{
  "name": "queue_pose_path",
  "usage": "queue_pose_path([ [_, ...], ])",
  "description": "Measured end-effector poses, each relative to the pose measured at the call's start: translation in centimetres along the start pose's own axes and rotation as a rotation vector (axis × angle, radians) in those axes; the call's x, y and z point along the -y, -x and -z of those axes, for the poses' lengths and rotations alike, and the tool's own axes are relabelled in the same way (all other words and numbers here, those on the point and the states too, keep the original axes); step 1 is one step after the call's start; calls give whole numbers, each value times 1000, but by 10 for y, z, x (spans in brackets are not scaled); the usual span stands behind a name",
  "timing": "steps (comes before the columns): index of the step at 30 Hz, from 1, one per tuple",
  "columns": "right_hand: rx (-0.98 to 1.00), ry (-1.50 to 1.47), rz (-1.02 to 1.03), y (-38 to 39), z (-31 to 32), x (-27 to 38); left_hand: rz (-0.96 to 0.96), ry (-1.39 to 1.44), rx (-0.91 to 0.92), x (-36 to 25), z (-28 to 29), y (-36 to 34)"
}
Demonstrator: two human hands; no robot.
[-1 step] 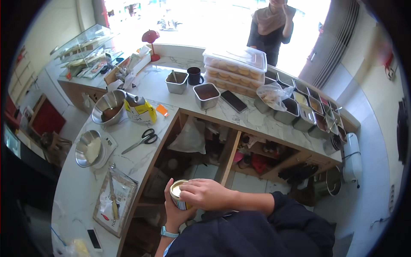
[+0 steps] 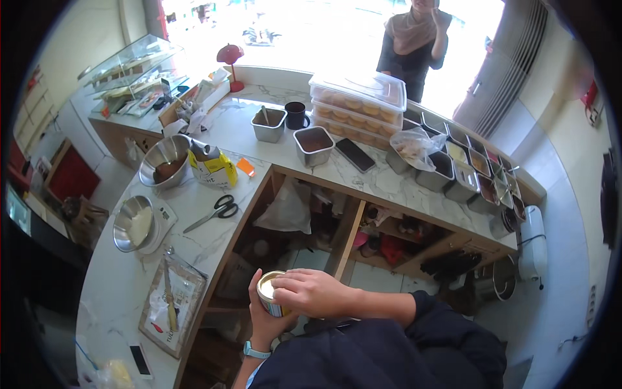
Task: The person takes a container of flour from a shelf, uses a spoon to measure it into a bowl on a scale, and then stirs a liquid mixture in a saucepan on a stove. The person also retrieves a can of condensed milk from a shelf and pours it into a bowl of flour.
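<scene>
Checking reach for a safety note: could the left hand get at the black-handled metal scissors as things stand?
Probably not while the left hand is wrapped around the round, gold-rimmed tin. Otherwise the way looks free: the scissors lie uncovered on the white marbled counter.

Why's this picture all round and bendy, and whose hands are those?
There's no robot here, just a person with two bare hands. A wide fisheye camera on the person's head looks down, so straight edges bend. The left hand holds a tin around its side, and the right hand lies over its top. On the counter are metal bowls, a yellow bag, scissors, a dark mug and stacked clear boxes. Someone else stands on the far side.
</scene>
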State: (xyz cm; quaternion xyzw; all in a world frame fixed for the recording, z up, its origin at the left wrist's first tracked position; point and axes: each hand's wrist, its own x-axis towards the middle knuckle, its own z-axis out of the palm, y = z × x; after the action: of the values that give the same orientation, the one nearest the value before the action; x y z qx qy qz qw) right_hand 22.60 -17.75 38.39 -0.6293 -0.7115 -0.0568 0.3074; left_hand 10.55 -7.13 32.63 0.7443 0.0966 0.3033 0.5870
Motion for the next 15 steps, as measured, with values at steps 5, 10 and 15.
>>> queue_pose_path([
  [5,-79,-175,-104,-1,38,-49,16,-23,-98,16,-26,-12],
  [10,-304,117,-522,38,71,-227,53,-82,-179,23,-40,-15],
  [15,-26,328,-967,96,81,-369,159,-90,-326,25,-43,-7],
])
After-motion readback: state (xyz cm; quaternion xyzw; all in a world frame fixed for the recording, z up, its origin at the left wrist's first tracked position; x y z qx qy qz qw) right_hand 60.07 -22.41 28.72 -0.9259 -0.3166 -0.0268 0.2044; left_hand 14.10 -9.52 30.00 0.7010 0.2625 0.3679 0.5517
